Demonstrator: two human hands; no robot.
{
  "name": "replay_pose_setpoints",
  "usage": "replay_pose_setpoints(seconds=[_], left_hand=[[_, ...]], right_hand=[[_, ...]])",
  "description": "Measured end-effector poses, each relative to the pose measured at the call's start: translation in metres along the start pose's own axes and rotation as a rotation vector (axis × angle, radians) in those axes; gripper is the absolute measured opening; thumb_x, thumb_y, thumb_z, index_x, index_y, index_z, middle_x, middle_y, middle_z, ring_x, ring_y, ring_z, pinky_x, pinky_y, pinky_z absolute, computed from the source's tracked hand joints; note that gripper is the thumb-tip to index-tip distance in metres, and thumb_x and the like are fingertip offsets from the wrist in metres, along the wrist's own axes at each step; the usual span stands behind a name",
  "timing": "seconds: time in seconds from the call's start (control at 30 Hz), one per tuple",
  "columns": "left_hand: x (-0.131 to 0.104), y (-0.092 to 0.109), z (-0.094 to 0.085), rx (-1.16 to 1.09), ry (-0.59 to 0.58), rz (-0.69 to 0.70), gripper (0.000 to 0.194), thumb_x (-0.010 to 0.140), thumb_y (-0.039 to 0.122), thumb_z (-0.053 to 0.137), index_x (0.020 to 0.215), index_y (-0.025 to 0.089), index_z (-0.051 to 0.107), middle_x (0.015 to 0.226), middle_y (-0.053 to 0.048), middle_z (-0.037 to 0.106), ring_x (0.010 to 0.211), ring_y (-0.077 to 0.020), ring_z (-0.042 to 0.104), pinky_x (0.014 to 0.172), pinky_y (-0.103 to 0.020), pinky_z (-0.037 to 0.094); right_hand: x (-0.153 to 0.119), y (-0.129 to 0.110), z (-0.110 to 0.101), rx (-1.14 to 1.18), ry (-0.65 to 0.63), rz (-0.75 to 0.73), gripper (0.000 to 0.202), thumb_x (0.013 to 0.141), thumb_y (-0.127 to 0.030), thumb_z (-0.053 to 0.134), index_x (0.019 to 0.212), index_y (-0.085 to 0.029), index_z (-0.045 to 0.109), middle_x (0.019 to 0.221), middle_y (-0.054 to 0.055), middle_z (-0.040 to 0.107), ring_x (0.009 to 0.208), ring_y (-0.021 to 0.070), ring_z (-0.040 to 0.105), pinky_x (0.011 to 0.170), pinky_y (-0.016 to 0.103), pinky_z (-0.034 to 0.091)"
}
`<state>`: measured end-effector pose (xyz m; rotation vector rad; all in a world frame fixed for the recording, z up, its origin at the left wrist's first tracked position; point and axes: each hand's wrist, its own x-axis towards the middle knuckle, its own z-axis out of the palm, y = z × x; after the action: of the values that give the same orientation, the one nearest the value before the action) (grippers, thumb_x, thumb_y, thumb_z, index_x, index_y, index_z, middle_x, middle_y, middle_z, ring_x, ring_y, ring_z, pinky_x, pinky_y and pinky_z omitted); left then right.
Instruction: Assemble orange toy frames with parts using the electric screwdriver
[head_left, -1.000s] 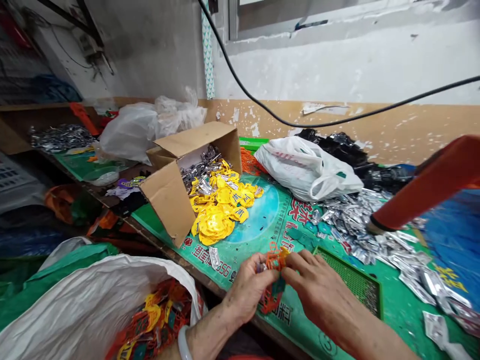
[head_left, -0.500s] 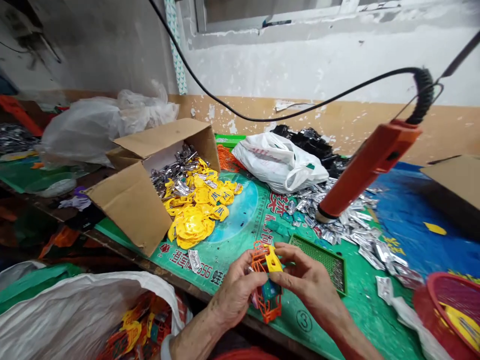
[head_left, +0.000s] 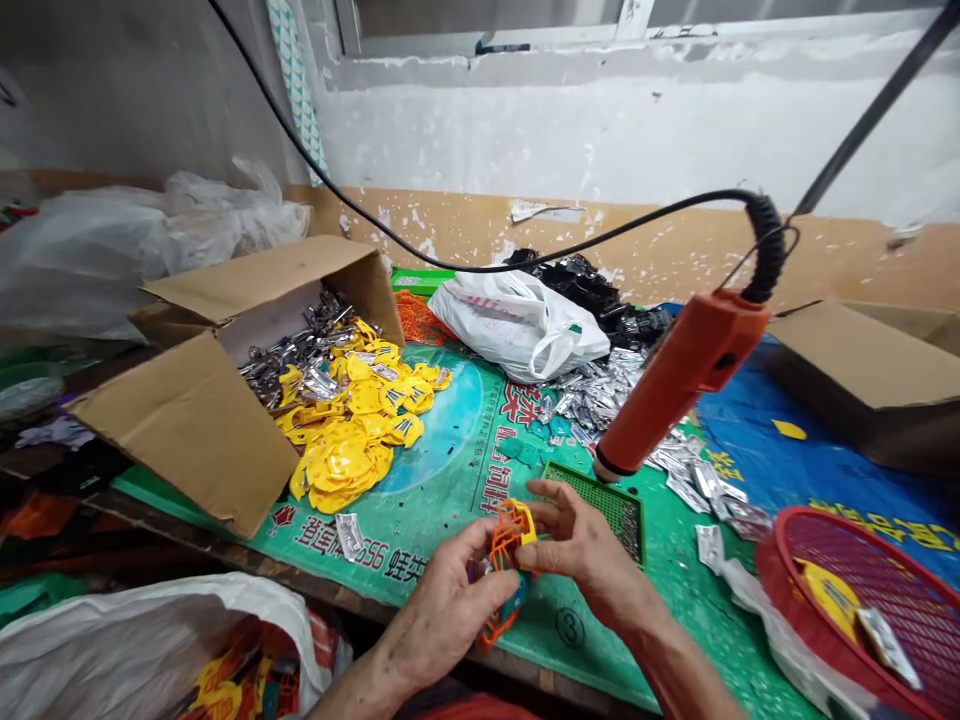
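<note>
Between my two hands, above the front edge of the table, is an orange plastic frame [head_left: 510, 530] with a yellow piece [head_left: 528, 520] on its upper end and a teal part [head_left: 514, 600] lower down. My left hand [head_left: 457, 590] is closed around the orange frame from the left. The fingers and thumb of my right hand [head_left: 574, 545] pinch the yellow piece at the top right. A red-orange electric screwdriver [head_left: 682, 380] hangs above and to the right of my hands. Behind my right hand lies a green tray of small screws [head_left: 637, 550].
A tipped cardboard box [head_left: 195, 430] spills yellow pieces [head_left: 345, 460] and dark metallic parts. Silver pieces [head_left: 690, 475] lie beneath the screwdriver. A white plastic bag [head_left: 517, 320] sits behind. A red basket [head_left: 780, 610] is at right, and a white sack [head_left: 150, 640] of orange-yellow assemblies stands at lower left.
The view has swung right, so the scene sits further left. The orange frame has turned between my hands, showing more of its orange side and less of the yellow piece.
</note>
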<state>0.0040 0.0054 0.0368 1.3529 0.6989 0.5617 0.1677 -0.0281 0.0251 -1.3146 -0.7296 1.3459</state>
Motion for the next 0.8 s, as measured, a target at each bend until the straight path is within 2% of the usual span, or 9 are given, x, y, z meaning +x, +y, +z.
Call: replay_pose_setpoints(seconds=[0.1,0.17,0.23,0.3,0.4,0.57,0.8], left_hand=[[0.001,-0.004,-0.001,0.253,0.146,0.111,0.041,0.078,0.013,0.057,0.117,0.020,0.063,0.132,-0.007,0.057,0.123,-0.0262,0.049,0.106,-0.040,0.037],[0.002,-0.010,-0.001,0.503,0.240,0.280,0.039,0.079,0.011,0.056,0.116,0.019,0.064,0.135,-0.011,0.054,0.125,-0.0276,0.048,0.106,-0.046,0.037],[0.002,-0.016,0.000,0.735,0.263,0.467,0.041,0.081,0.008,0.051,0.120,0.017,0.060,0.133,-0.014,0.055,0.123,-0.0274,0.050,0.103,-0.050,0.041],[0.002,-0.021,0.004,0.900,0.230,0.601,0.047,0.082,0.003,0.046,0.127,0.014,0.052,0.129,-0.016,0.057,0.120,-0.0257,0.053,0.100,-0.049,0.045],[0.000,-0.024,0.012,1.054,0.134,0.690,0.054,0.082,-0.002,0.040,0.134,0.009,0.041,0.129,-0.017,0.058,0.119,-0.0243,0.054,0.100,-0.046,0.047],[0.000,-0.021,0.017,1.204,0.036,0.814,0.047,0.085,0.000,0.036,0.131,0.004,0.044,0.129,-0.020,0.057,0.114,-0.0267,0.056,0.093,-0.045,0.051],[0.001,-0.018,0.017,1.274,0.023,0.884,0.044,0.090,0.007,0.032,0.131,0.005,0.046,0.126,-0.019,0.060,0.108,-0.0250,0.058,0.087,-0.042,0.053]], right_hand=[[-0.005,0.011,-0.008,0.061,0.092,-0.135,0.076,0.048,-0.024,0.085,0.114,-0.022,0.050,0.116,0.011,0.064,0.106,0.0283,0.061,0.080,0.039,0.052],[-0.009,0.020,-0.014,0.131,0.081,-0.230,0.074,0.050,-0.025,0.086,0.115,-0.024,0.051,0.124,0.012,0.061,0.116,0.0287,0.056,0.090,0.041,0.049],[-0.013,0.029,-0.019,0.199,0.042,-0.287,0.074,0.052,-0.026,0.086,0.117,-0.027,0.051,0.128,0.011,0.059,0.121,0.0284,0.054,0.094,0.042,0.047],[-0.017,0.036,-0.020,0.252,0.020,-0.311,0.074,0.051,-0.029,0.087,0.117,-0.028,0.052,0.130,0.011,0.058,0.120,0.0290,0.054,0.093,0.043,0.049],[-0.021,0.039,-0.018,0.304,0.019,-0.323,0.071,0.050,-0.034,0.087,0.114,-0.028,0.056,0.130,0.011,0.059,0.117,0.0298,0.056,0.089,0.042,0.051],[-0.024,0.039,-0.020,0.307,0.020,-0.301,0.064,0.051,-0.035,0.086,0.110,-0.026,0.062,0.129,0.010,0.059,0.112,0.0281,0.058,0.089,0.039,0.050],[-0.024,0.041,-0.026,0.279,0.023,-0.266,0.062,0.052,-0.037,0.084,0.109,-0.026,0.063,0.129,0.010,0.060,0.108,0.0280,0.060,0.088,0.039,0.050]])
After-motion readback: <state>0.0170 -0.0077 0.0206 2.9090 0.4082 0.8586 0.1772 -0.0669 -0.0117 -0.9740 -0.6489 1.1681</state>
